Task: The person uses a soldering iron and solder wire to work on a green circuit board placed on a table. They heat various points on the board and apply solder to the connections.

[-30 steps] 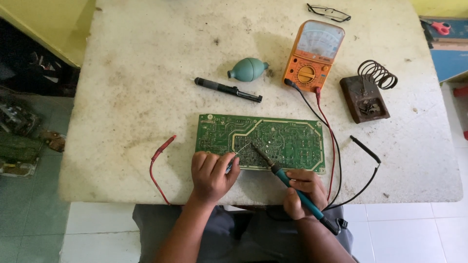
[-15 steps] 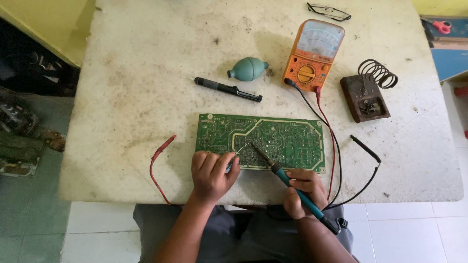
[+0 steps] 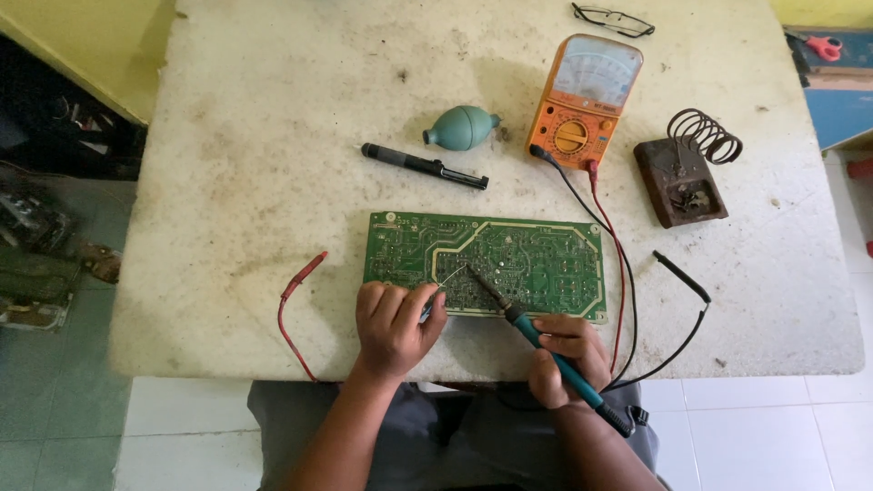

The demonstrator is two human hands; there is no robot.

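Almost nothing differs from a second ago: both hands sit in the same spots and the iron tip rests on the same patch of board, so the joint work looks mid-step, not finished.

Right hand [image 3: 566, 356] has its grip closed around the teal-handled soldering iron [image 3: 546, 350], held like a pen; the dark tip runs up and left from that grip onto the green rectangular circuit board [image 3: 509, 259], solder side up. Left hand [image 3: 396, 323], just left of the iron tip, pinches a thin silvery solder wire [image 3: 447, 275] between narrow fingers, the wire end meeting the tip. Heel of that hand rests at the board's near edge on the stained white worktop [image 3: 273, 182].

Beyond the right grip: orange analog multimeter [image 3: 584, 100], red and black leads trailing back toward the hand. Brown iron stand with coiled spring [image 3: 687, 168] far right of it. Beyond the left grip: black pen-shaped desoldering pump [image 3: 423, 165] and teal rubber blower bulb [image 3: 462, 127]. Red probe [image 3: 300, 277] lies left of the left hand, untouched. Black-framed glasses [image 3: 614, 18] at the far edge.
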